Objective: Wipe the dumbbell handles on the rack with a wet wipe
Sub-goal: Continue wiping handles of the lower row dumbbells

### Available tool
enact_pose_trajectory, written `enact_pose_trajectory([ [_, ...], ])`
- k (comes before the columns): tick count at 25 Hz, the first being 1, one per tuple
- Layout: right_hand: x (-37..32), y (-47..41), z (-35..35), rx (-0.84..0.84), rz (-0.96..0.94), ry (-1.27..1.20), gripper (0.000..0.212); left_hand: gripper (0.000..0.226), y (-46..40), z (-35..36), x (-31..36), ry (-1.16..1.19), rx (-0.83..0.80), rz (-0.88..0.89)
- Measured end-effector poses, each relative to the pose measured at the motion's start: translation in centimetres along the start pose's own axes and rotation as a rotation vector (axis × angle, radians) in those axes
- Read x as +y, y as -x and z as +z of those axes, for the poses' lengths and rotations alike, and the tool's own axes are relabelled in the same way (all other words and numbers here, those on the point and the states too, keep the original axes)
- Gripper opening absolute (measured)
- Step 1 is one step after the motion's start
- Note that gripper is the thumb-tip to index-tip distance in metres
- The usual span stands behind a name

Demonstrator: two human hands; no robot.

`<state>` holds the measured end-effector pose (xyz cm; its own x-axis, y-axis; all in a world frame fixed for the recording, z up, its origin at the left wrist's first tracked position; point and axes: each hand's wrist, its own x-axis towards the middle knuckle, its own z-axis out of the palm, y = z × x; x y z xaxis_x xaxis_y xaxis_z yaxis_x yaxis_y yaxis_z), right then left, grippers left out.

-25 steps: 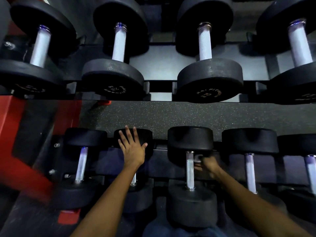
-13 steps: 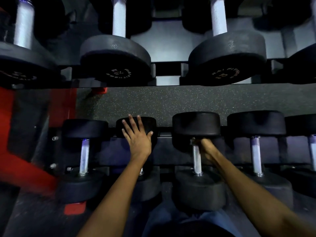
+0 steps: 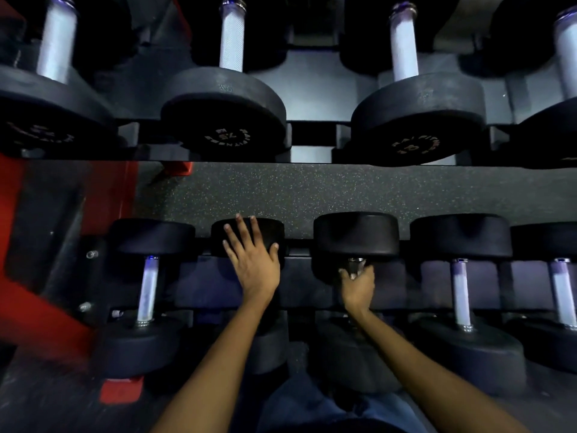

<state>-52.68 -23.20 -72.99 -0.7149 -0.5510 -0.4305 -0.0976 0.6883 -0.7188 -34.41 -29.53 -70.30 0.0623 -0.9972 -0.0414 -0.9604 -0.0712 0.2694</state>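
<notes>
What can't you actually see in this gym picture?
Head view only:
- The wet wipe: not visible; the right hand curls round that dumbbell's handle and covers it.
- The handle under the left hand: hidden by hand and forearm.
- The upper dumbbell lettering: too dim to read.
- The rightmost dumbbells: cut off by the edge.

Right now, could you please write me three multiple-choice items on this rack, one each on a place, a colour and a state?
1. Where does the left hand rest?
A. on a lower dumbbell's far head
B. on the floor
C. on an upper handle

2. What colour is the frame at the left?
A. yellow
B. red
C. green

3. How is the right hand?
A. flat and open
B. hanging idle
C. curled round a lower handle

Answers: 1 A, its straight fingers lie on the black head; 2 B, the frame shows red; 3 C, its fingers wrap the handle's far end.
</notes>
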Motion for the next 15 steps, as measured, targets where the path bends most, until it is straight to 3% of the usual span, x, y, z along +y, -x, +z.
enact_pose_trajectory([
  [4, -0.7, -2.0, -2.5, -0.064, 0.014, 0.001, 0.024, 0.079, 1.5, -0.8, 3.3, 0.16, -0.014, -0.095],
  [8, -0.2, -1.7, -6.1, -0.051, -0.1, 0.051, 0.017, 0.073, 6.5, 0.0, 10.9, 0.279, -0.057, 0.168],
  [11, -1.2, -2.5, -9.5, -0.095, -0.219, 0.009, 0.015, 0.077, 6.8, 0.9, 17.0, 0.181, -0.073, 0.286],
  [15, 0.2, -4.5, -15.2, -0.063, -0.246, -0.019, 0.022, 0.081, 5.6, 1.9, 21.1, 0.034, -0.099, 0.22],
])
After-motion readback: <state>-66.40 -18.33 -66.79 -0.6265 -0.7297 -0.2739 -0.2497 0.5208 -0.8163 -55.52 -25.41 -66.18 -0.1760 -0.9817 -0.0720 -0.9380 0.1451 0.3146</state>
